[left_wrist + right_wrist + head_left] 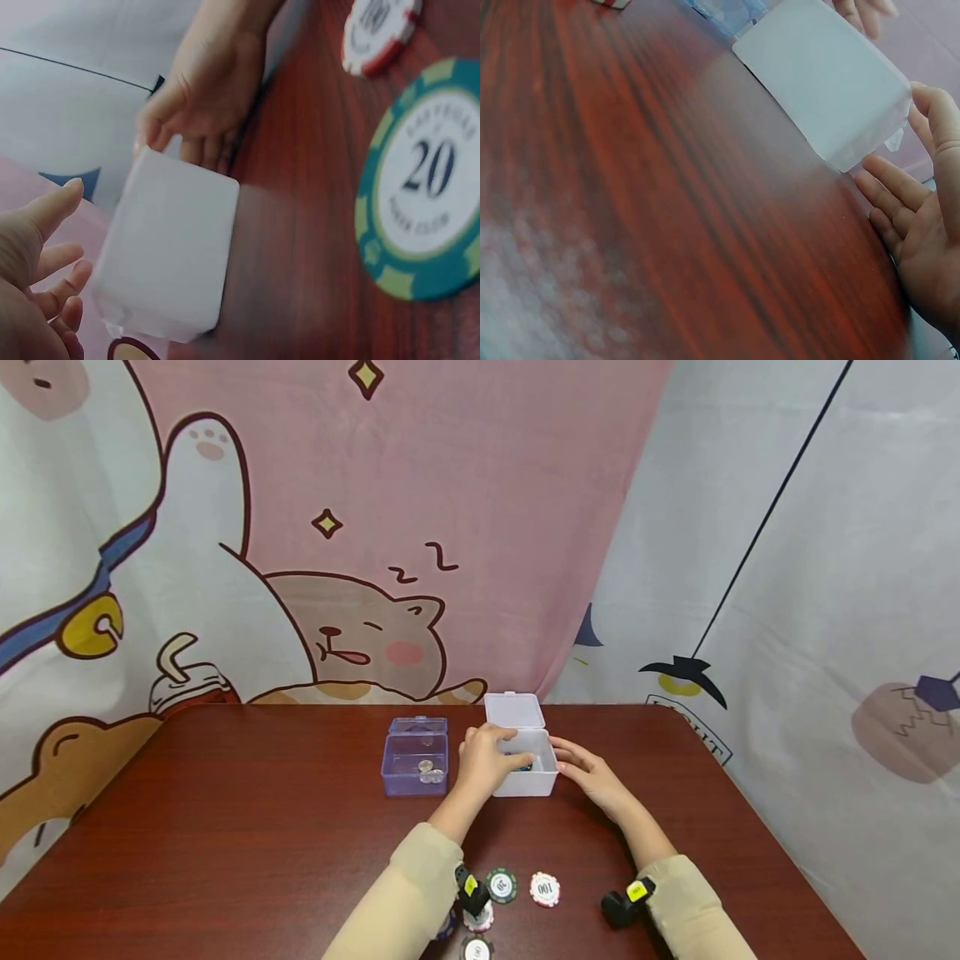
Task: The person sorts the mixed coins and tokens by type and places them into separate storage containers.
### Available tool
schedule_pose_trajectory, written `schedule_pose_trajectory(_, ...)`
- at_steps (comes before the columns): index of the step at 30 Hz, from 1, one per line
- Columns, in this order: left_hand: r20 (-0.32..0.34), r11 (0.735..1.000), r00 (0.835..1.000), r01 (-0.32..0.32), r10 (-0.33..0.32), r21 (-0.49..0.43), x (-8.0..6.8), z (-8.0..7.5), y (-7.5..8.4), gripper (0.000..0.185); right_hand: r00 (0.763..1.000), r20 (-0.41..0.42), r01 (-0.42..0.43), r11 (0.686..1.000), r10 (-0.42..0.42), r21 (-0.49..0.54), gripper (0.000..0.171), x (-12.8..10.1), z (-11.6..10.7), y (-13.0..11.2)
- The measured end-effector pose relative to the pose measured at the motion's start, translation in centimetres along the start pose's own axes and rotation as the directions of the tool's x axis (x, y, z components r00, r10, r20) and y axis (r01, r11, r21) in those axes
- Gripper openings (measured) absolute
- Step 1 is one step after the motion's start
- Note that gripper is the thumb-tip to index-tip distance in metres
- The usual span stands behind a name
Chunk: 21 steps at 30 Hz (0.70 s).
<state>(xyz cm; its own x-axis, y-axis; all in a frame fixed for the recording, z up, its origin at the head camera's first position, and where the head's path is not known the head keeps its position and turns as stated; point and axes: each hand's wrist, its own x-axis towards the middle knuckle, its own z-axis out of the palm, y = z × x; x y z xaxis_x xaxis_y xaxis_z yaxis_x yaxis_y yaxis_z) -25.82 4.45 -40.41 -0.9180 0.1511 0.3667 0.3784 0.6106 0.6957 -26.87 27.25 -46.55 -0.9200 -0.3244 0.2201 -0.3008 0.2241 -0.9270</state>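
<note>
White plastic box (525, 787), hinged lid (513, 710) tipped back, standing near the far edge of a red-brown wood-grain table (262, 843); positioned between both hands. Contents: a small dark and blue item (527, 767), partly hidden, too small to identify. Left hand (480, 758): above the box's left side, thumb reaching over its mouth, fingers loosely bent; released, nothing seen between thumb and fingers; contact with the rim cannot be told. Right hand (600, 782): at the box's right wall, fingertips touching it, fingers mostly straight, steadying contact only, not clenched. Beside the box, to its left: translucent blue-violet box (397, 783), lid also tipped back, silver coins (431, 775) inside. Nearer the person, well apart from both boxes: green-and-white poker chip marked 20 (502, 886); red-and-white poker chip marked 100 (545, 890), lying to its right; further poker chips (477, 948), partly covered by the left sleeve (408, 889) and its black wrist camera (472, 893). Behind: patterned cloth (540, 485), printed with a sleeping bear.
</note>
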Motion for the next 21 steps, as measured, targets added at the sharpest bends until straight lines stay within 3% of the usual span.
schedule_pose_trajectory(9,-0.027,0.987,0.999,-0.046,0.042,-0.152,-1.6,-1.3,0.9,0.047,1.0,0.003,-0.006,1.0,0.006,-0.003,0.048,0.1,-0.1,0.1)
schedule_pose_trajectory(16,0.024,0.961,0.996,-0.079,0.088,-0.265,-3.2,-1.7,0.9,0.046,0.999,-0.006,-0.034,0.999,0.034,0.002,0.048,0.0,0.1,0.0)
schedule_pose_trajectory(21,0.081,0.954,0.992,-0.069,0.097,-0.292,-4.2,-1.9,1.1,0.045,0.999,0.011,-0.036,0.999,0.036,0.011,0.048,-0.4,0.4,-2.5)
